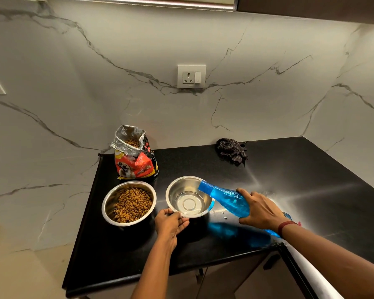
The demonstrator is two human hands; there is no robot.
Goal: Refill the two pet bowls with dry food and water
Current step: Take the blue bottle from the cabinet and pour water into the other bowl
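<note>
Our right hand [260, 209] grips the tilted blue bottle [229, 200], neck pointing left over the steel bowl [189, 196] our left hand [171, 223] holds by its near rim.

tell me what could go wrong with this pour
The blue bottle, tilted by the right hand, has its mouth at the rim of the steel bowl, so water may run outside; droplets already lie on the countertop. The left hand holds that bowl only by its near rim, so it could tip. Splashes might wet the kibble bowl alongside.
</note>
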